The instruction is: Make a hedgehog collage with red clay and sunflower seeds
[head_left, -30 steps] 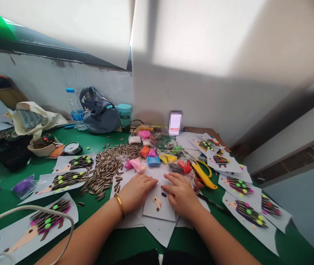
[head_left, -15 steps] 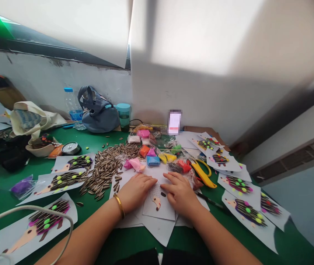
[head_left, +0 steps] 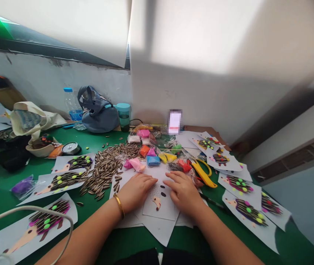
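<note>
A white sheet (head_left: 161, 212) with a printed hedgehog outline lies in front of me, bearing a peach clay face (head_left: 157, 201) with a dark nose and two dark oval pieces (head_left: 163, 190) at its right. My left hand (head_left: 137, 189) rests palm down on the sheet's left side, fingers stretched out, holding nothing. On the right, my right hand (head_left: 183, 189) is spread with its fingertips over the upper right part of the paper, nothing in it. More white paper lies beneath. A pile of striped sunflower seeds (head_left: 104, 169) is left of my left hand.
Bagged coloured clay (head_left: 153, 160) and a yellow-handled cutter (head_left: 203, 174) lie behind the hands. Finished hedgehog pictures (head_left: 247, 213) line the right, others (head_left: 46, 224) the left. A white cable (head_left: 35, 208) crosses the lower left. A phone (head_left: 174, 122) stands at the wall.
My right hand has shifted slightly to the right, uncovering a second dark oval on the sheet. My left hand has hardly moved.
</note>
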`<state>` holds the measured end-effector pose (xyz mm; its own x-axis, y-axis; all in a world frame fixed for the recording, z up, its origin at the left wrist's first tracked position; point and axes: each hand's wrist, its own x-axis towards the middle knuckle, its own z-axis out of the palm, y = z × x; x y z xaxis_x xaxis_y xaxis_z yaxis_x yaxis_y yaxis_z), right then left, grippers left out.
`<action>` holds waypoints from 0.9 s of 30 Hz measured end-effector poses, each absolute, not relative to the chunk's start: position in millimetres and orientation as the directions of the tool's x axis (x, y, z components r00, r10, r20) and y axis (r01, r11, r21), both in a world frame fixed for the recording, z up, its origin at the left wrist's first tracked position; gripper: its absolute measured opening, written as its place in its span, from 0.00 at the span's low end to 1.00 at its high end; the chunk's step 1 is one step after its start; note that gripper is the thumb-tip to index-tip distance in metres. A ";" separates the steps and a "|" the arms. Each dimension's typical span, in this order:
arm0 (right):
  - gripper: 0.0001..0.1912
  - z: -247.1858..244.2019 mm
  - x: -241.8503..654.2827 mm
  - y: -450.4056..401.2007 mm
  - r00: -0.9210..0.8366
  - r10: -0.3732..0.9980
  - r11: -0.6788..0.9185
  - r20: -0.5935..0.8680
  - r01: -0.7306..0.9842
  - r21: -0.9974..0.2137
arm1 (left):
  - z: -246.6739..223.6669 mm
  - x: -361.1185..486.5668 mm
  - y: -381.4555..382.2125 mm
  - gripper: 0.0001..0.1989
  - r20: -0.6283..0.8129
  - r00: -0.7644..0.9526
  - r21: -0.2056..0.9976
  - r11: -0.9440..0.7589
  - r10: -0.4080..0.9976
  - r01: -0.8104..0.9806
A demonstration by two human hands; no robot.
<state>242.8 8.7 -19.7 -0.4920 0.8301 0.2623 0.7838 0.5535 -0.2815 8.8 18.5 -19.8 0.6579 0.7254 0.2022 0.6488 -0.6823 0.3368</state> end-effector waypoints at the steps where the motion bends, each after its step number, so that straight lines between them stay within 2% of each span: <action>1: 0.28 -18.8 243.4 9.2 -0.481 0.836 0.544 0.263 0.787 -0.290 | -18.3 8.9 18.0 0.20 0.198 0.656 0.343 -0.678 0.728 0.650; 3: 0.33 -17.0 244.1 9.7 -0.478 0.847 0.530 0.234 0.796 -0.292 | -15.3 8.5 16.8 0.21 0.183 0.656 0.359 -0.671 0.732 0.648; 5: 0.36 -15.6 244.2 9.1 -0.500 0.848 0.530 0.176 0.801 -0.279 | -13.3 7.6 15.8 0.32 0.162 0.669 0.379 -0.672 0.726 0.637; 7: 0.36 -14.5 244.0 7.7 -0.522 0.844 0.535 0.125 0.804 -0.258 | -12.6 6.6 15.1 0.43 0.141 0.690 0.395 -0.680 0.710 0.618; 10: 0.33 -12.4 243.7 5.1 -0.518 0.849 0.527 0.104 0.820 -0.221 | -13.4 5.7 14.8 0.50 0.103 0.712 0.402 -0.683 0.695 0.609; 14: 0.27 -8.1 244.7 2.0 -0.504 0.856 0.517 0.114 0.839 -0.172 | -13.5 4.6 16.5 0.49 0.075 0.663 0.391 -0.633 0.745 0.668; 17: 0.24 -4.3 246.7 -0.1 -0.506 0.856 0.517 0.108 0.843 -0.149 | -11.2 2.0 18.8 0.43 0.086 0.610 0.366 -0.595 0.787 0.716; 23: 0.20 2.4 249.9 -3.7 -0.480 0.875 0.484 0.066 0.858 -0.173 | -3.1 -4.4 18.7 0.39 0.086 0.605 0.374 -0.589 0.791 0.717; 27: 0.17 3.6 248.4 -5.4 -0.476 0.878 0.476 0.041 0.863 -0.172 | 1.6 -3.5 14.6 0.36 0.146 0.585 0.375 -0.592 0.798 0.714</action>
